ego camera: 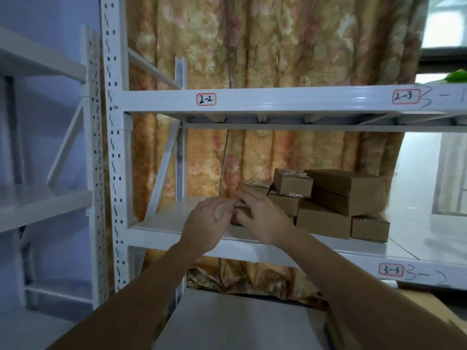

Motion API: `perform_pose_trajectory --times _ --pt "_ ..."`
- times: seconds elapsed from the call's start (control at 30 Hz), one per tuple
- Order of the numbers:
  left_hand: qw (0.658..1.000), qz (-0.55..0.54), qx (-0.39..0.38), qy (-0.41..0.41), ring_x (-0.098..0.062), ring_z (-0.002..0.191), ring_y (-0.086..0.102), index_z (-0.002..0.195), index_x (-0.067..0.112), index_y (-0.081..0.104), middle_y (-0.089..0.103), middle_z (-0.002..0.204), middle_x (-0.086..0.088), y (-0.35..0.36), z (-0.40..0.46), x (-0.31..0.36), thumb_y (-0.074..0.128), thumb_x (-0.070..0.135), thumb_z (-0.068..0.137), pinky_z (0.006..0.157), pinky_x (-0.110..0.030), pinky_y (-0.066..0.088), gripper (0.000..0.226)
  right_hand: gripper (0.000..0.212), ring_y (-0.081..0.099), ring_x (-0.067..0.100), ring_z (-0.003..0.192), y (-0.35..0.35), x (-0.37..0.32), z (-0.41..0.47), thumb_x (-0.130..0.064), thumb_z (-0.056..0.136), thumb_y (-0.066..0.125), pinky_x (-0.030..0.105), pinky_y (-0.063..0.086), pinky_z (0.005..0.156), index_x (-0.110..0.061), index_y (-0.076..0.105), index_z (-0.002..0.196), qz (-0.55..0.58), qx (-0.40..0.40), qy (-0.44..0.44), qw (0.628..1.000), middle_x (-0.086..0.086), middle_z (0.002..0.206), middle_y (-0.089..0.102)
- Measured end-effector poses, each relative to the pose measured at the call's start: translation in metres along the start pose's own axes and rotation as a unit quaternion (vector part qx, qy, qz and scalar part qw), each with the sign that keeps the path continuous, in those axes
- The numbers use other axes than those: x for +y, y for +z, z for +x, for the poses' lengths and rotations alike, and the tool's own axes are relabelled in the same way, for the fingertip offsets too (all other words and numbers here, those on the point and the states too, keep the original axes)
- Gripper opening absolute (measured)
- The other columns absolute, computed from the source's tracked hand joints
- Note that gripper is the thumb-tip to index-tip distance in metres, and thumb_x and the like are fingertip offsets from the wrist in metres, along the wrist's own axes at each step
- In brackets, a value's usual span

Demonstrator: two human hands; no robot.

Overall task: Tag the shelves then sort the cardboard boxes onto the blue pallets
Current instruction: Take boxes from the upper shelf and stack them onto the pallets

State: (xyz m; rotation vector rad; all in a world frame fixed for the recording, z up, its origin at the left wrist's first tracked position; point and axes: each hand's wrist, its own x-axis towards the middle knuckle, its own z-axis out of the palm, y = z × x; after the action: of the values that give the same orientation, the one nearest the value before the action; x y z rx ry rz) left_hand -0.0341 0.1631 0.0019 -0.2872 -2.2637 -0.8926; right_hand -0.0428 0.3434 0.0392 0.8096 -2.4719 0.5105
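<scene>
Both my hands meet in front of the middle shelf (pixel 161 223) of the white rack. My left hand (pixel 207 223) has its fingers curled round a small pale piece, perhaps a label, too blurred to tell. My right hand (pixel 257 218) reaches from the right, with its fingertips touching my left hand, and part of a small cardboard box (pixel 238 213) shows between them. A pile of several cardboard boxes (pixel 328 200) stands on the shelf just right of my hands. The upper beam carries red-edged tags 2-2 (pixel 206 99) and 2-3 (pixel 403 96). The lower beam has tag 3-3 (pixel 391 269).
A flowered curtain (pixel 265 46) hangs behind the rack. A second white rack (pixel 45 198) stands to the left, against a bluish wall. A white shelf surface (pixel 227 322) lies below my forearms. Handwritten marks sit beside the right tags.
</scene>
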Motion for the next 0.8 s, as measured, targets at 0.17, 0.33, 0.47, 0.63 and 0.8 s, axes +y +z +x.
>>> perform_pose_trajectory --times 0.17,0.33,0.47,0.63,0.8 --pt "0.997 -0.064 -0.030 -0.028 -0.016 0.134 0.047 0.136 0.028 0.061 0.053 0.145 0.006 0.016 0.034 -0.004 0.047 0.049 0.103 0.109 -0.034 0.038 0.041 0.054 0.029 0.022 0.151 -0.003 0.009 0.021 -0.037 0.104 0.051 0.034 0.027 0.121 -0.016 0.043 0.153 -0.009 0.043 0.019 0.999 0.005 0.161 0.037" --pt "0.975 -0.212 -0.021 -0.059 -0.014 0.114 0.059 0.130 0.022 0.065 0.065 0.126 0.005 0.027 0.074 -0.015 0.045 0.059 0.097 0.092 -0.031 0.044 0.053 0.053 0.023 0.018 0.154 0.001 0.012 0.047 -0.033 0.104 0.050 0.033 0.021 0.123 -0.019 0.041 0.155 0.014 0.103 0.059 0.993 0.003 0.166 0.030" --pt "0.957 -0.281 -0.018 -0.064 -0.014 0.106 0.059 0.119 0.021 0.067 0.066 0.113 0.005 0.031 0.104 -0.014 0.046 0.039 0.106 0.084 -0.028 0.041 0.030 0.050 0.026 0.019 0.151 -0.007 0.018 0.064 -0.029 0.103 0.052 0.036 0.024 0.122 -0.020 0.047 0.151 -0.029 0.178 0.090 0.980 0.002 0.163 0.035" --pt "0.956 -0.285 -0.069 0.005 -0.012 0.118 0.055 0.134 0.020 0.062 0.060 0.131 0.003 0.042 0.135 0.003 0.046 0.042 0.106 0.084 -0.016 0.041 0.038 0.050 0.037 0.023 0.146 -0.028 0.038 0.073 -0.033 0.099 0.053 0.044 0.037 0.118 -0.016 0.052 0.147 -0.089 0.261 0.167 0.947 0.005 0.157 0.044" --pt "0.972 -0.180 -0.135 0.064 -0.023 0.130 0.055 0.150 0.023 0.047 0.053 0.149 -0.001 0.059 0.149 0.038 0.041 0.053 0.104 0.106 -0.037 0.045 0.055 0.051 0.038 0.027 0.142 -0.045 0.049 0.060 -0.037 0.100 0.054 0.043 0.040 0.110 -0.016 0.050 0.146 -0.114 0.259 0.275 0.919 0.006 0.154 0.047"
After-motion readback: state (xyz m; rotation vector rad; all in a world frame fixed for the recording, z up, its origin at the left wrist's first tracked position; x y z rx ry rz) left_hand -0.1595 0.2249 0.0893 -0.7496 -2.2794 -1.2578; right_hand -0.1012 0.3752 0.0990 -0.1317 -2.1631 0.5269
